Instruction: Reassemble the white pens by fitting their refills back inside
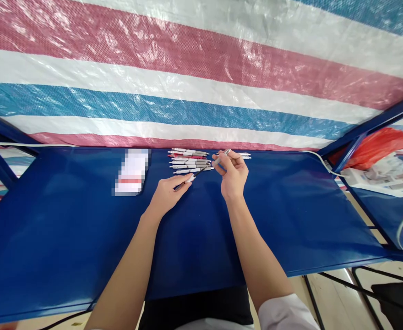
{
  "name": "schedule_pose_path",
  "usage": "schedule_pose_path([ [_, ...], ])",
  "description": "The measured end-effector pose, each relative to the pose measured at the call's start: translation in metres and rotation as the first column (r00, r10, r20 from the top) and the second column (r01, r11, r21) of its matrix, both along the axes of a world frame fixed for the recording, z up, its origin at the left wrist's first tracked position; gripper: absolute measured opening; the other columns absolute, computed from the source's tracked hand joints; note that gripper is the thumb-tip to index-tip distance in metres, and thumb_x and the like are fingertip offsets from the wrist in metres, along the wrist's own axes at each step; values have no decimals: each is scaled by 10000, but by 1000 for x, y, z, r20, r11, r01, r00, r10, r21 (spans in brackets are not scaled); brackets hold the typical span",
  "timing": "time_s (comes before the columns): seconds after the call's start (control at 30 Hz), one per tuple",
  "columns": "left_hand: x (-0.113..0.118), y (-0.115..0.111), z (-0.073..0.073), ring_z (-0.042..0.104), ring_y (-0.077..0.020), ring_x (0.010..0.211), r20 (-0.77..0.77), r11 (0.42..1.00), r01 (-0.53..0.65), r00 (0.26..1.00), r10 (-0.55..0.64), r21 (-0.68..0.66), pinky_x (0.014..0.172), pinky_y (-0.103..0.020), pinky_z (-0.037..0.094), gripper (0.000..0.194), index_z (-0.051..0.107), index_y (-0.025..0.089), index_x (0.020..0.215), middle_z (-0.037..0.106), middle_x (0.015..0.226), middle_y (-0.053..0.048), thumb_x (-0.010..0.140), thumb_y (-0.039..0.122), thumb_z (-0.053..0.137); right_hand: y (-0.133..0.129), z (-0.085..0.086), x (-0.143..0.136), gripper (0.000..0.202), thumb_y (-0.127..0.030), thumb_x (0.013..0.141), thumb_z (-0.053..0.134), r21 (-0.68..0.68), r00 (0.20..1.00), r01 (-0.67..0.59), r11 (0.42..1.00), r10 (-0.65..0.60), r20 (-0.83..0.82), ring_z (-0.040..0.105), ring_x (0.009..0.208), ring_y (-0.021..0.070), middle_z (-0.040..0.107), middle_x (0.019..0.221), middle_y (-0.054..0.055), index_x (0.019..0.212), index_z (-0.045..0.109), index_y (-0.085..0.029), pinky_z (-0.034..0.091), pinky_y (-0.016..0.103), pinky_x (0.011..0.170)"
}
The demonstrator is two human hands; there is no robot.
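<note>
My left hand [166, 195] is closed on a pen body [190, 178], with white showing near the fingertips. A thin dark refill sticks out of it toward the right. In my right hand [235, 178], the fingers pinch a grey pen barrel [218, 161], tilted up to the right. The two held parts are apart. Just beyond my hands lies a row of white and grey pens [187, 162], one of them red. More white pens [245, 156] lie behind my right hand, partly hidden by it.
A phone-like object [131, 173], its face blurred out, lies left of the pens on the blue table [67, 238]. Striped plastic sheeting [187, 105] hangs along the back edge. A white cable [320, 160] runs at the right, near a red plastic bag [380, 146].
</note>
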State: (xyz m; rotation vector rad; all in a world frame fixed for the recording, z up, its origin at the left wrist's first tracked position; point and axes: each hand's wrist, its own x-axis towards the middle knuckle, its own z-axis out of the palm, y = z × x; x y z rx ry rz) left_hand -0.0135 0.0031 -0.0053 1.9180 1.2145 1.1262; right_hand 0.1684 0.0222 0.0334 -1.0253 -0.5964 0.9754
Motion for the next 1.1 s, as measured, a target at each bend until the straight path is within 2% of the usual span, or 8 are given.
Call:
schedule_pose_path([
  [0.1,-2,1,-3,725,-229,961,-51,998,12,999,-8,68,799,-310,601,291,732,220,1148,749,1108,-60,908,327,606,0,-2,-1,327,-314,670,787,14,998,14,1000,-13,-63,754,832,200,725,879,4,835,518,-229,621,312,686],
  [0.27,-3,2,-5,724,-209,955,-112,993,15,994,-2,118,841,-301,594,288,723,202,1163,746,1109,-61,923,290,591,-2,-6,-1,357,-302,651,815,37,991,36,999,-31,-129,757,823,197,725,841,-20,805,502,-227,615,280,644],
  [0.43,-3,2,-4,727,-207,933,-122,993,5,992,10,115,824,-290,598,284,730,190,1149,750,1094,-64,921,288,591,-4,-10,3,337,-282,682,797,47,982,49,998,-40,-182,758,827,182,731,848,-33,810,489,-231,623,290,688],
  [0.7,-1,1,-1,721,-214,951,-141,997,4,990,6,74,868,-306,583,297,730,212,1158,747,1111,-58,929,313,569,-6,-11,2,331,-265,676,802,59,973,56,997,-42,-226,760,818,184,740,838,-24,799,497,-227,622,268,644],
  [0.97,1,1,-3,723,-207,926,-122,997,18,993,-9,79,846,-303,586,302,732,198,1153,751,1099,-64,923,321,580,-5,-15,-1,333,-256,662,810,42,978,15,999,-5,-210,763,795,172,741,829,-37,783,502,-230,611,235,619],
  [1.1,4,0,-1,723,-218,961,-78,998,33,997,-30,46,840,-300,586,309,730,194,1152,752,1106,-62,915,336,592,-6,-17,-3,284,-267,680,803,44,983,-53,998,60,-171,758,807,158,759,865,-23,809,553,-227,612,228,638],
])
